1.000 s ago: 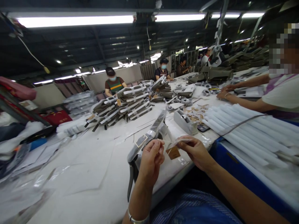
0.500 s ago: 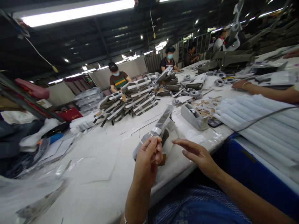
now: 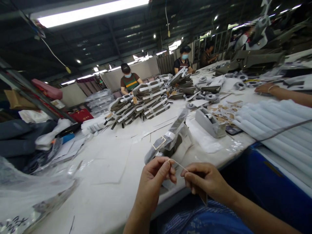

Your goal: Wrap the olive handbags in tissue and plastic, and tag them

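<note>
A thin pale string (image 3: 179, 164) runs between my two hands over the front edge of the table. My left hand (image 3: 154, 182) pinches one end between thumb and fingers. The other end is in the closed fingers of my right hand (image 3: 204, 178), and a brown tag (image 3: 203, 197) shows below that hand, mostly hidden. Just beyond my left hand lies a grey strap with a rectangular buckle (image 3: 159, 142), wrapped in clear plastic and attached to a dark folded piece.
A grey tape dispenser (image 3: 210, 123) stands right of the strap, near loose brown tags (image 3: 225, 110). White foam tubes (image 3: 275, 126) lie over a blue bin (image 3: 270, 175). Wrapped grey bundles (image 3: 143, 100) are piled behind. A co-worker's hand (image 3: 266, 88) rests at far right.
My right hand has come in toward my left and closed on the string, which is now stretched between them. The brown tag has shifted from under my left hand to below my right.
</note>
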The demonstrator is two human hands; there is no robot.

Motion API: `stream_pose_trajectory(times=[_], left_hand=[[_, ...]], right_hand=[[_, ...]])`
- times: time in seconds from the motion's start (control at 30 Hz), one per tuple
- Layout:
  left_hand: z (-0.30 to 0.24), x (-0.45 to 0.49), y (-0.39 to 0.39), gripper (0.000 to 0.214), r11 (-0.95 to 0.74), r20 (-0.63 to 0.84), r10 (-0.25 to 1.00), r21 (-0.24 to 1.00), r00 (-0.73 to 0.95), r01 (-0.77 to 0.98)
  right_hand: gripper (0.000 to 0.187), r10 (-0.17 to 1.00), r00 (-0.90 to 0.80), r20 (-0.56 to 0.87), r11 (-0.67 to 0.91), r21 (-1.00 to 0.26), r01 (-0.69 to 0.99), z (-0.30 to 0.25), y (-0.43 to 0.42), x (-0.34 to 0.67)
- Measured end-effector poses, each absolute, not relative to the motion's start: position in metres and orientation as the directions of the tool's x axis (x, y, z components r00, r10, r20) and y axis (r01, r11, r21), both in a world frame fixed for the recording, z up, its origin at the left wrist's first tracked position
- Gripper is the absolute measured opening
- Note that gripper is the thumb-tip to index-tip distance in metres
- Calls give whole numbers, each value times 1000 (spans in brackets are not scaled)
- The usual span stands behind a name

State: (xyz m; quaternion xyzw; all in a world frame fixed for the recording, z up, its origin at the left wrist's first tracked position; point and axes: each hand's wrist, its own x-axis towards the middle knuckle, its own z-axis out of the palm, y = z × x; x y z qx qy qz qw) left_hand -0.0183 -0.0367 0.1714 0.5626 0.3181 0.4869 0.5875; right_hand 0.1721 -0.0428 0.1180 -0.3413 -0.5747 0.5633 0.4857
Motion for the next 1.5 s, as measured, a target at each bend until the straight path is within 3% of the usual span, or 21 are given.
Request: stream_pose_trajectory(times=[0.13, 0.23, 0.3, 0.37, 0.5, 0.7, 0.93, 1.07, 1.2, 1.27, 1.37, 1.5], left_hand=[[180, -49, -22, 24, -350, 341, 932, 935, 124, 62], [189, -69, 4, 25, -465, 486, 873, 854, -36, 231], [192, -77, 25, 26, -439, 438, 896, 846, 76, 302], [191, -81, 45, 28, -354, 267, 921, 879, 285, 319], [190, -82, 70, 35, -195, -3, 824, 938, 567, 288], [191, -72, 80, 53, -151, -48, 695, 966, 717, 211], [178, -73, 71, 50, -171, 98, 834, 982, 544, 84], [176, -87, 60, 44, -61, 88, 934, 994, 347, -87], [181, -97, 45, 36, 17, 77, 954, 951, 288, -309], [185, -97, 39, 34, 3, 109, 957, 923, 269, -385], [186, -94, 34, 36, -29, 152, 955, 902, 255, -430], [179, -87, 35, 41, -110, 208, 942, 933, 265, -343]], right_hand=[[37, 980, -196, 47, 26, -993, -112, 117, -29, 172], [37, 984, -157, 79, 74, -997, -36, 114, -11, 163], [37, 973, -156, 167, 180, -981, 73, 116, -1, 154], [36, 952, -140, 271, 294, -937, 190, 121, 7, 143], [31, 916, -77, 394, 399, -873, 280, 131, 14, 125], [29, 890, -37, 455, 446, -850, 282, 139, 21, 113], [37, 916, -40, 400, 397, -884, 248, 139, 22, 120], [45, 921, -179, 346, 382, -892, 242, 138, 9, 128], [61, 905, -339, 256, 334, -923, 194, 135, -3, 136], [52, 908, -310, 282, 367, -893, 262, 135, -9, 139], [25, 888, -145, 437, 459, -811, 364, 139, -17, 141], [13, 776, -114, 620, 628, -742, 237, 146, -20, 135]])
